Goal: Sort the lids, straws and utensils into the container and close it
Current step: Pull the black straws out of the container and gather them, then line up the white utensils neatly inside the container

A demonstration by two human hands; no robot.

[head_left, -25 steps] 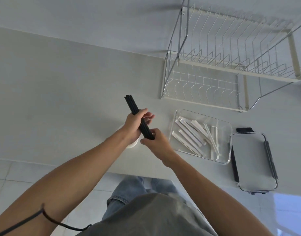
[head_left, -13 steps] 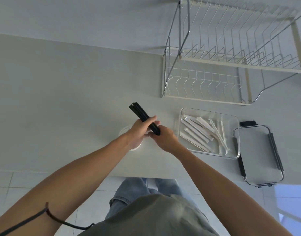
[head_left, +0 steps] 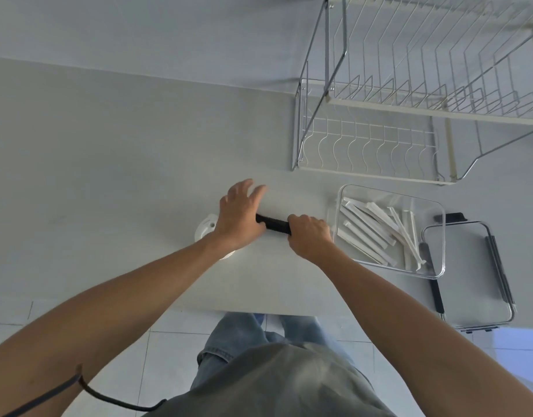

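Note:
A bundle of black straws [head_left: 273,224] lies level between my hands, above the white counter. My right hand [head_left: 308,236] grips its right end with curled fingers. My left hand [head_left: 239,216] covers its left end with the fingers spread and straight. Under my left wrist sit white round lids [head_left: 206,228], mostly hidden. To the right stands the clear container [head_left: 343,192] holding several white wrapped utensils and straws [head_left: 376,224]. Its clear lid with black clasps [head_left: 470,272] lies flat further right.
A wire dish rack [head_left: 409,115] stands at the back right against the wall. The counter's front edge [head_left: 259,311] runs just below my forearms, with tiled floor beneath. The left part of the counter is bare.
The black straws went from tilted up-left to level, and their top end now hides under my left hand. My left fingers have opened and spread. Both hands shifted slightly right.

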